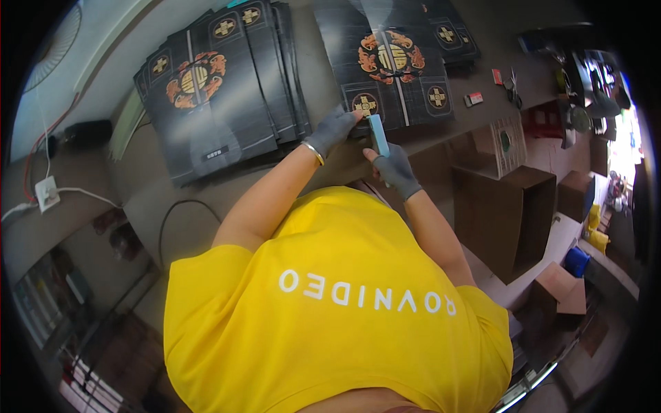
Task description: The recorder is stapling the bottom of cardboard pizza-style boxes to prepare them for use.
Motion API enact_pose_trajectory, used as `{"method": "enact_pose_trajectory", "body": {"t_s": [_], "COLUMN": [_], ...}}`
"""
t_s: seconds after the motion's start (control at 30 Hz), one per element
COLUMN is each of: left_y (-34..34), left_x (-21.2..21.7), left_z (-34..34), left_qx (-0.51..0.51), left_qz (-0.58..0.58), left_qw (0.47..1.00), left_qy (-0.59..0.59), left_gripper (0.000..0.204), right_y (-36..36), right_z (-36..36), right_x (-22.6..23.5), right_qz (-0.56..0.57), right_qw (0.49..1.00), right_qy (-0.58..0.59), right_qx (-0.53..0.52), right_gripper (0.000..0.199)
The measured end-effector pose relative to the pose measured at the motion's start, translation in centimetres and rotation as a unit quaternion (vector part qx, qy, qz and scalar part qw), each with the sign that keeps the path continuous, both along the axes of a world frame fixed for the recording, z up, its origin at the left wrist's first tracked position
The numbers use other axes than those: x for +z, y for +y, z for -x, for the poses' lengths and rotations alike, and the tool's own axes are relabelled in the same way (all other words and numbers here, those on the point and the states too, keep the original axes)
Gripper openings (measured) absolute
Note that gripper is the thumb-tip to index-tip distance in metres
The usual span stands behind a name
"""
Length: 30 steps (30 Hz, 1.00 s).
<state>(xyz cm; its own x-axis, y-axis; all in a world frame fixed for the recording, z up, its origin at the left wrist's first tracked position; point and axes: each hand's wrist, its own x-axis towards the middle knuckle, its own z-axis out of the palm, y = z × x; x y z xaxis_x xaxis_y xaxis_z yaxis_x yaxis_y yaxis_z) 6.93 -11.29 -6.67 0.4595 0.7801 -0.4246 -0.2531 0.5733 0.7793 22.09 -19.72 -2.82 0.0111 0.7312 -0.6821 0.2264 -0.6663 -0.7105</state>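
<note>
My right hand (394, 170), in a grey fingerless glove, is closed round a light blue stapler (375, 134). The stapler's far end meets the near edge of a black printed sheet (385, 58) with a round gold and red emblem. My left hand (335, 132), gloved alike, pinches the near left corner of this sheet, close beside the stapler. To the left lies a fanned stack of similar black sheets (234, 127) on the grey table (160, 199).
Right of the sheet are a small red-and-white box (474, 99) and scissors (512, 89). More black sheets (454, 38) lie at the far right. A brown cardboard box (502, 220) stands open beside the table. A cable (164, 224) loops near the table's left side.
</note>
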Motion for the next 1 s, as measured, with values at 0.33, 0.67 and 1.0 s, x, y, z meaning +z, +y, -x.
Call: {"method": "enact_pose_trajectory", "body": {"t_s": [0.33,0.67,1.0], "left_y": [2.2,2.7,-0.4], "left_x": [2.8,3.2,-3.8], "left_z": [3.2,4.0,0.7], "left_qx": [-0.021,-0.023,0.106], "left_qz": [0.094,0.088,0.187], "left_qw": [0.994,0.995,0.952], "left_qy": [0.050,0.051,-0.219], "left_gripper": [0.033,0.034,0.028], "right_y": [0.1,0.7,0.2], "right_z": [-6.6,-10.2,-5.4], "right_x": [-2.5,-2.0,-2.4], "right_qz": [-0.064,-0.040,0.002], "right_qw": [0.985,0.987,0.988], "right_qy": [-0.046,-0.111,-0.018], "right_qx": [-0.152,-0.107,-0.156], "right_gripper": [0.034,0.027,0.031]}}
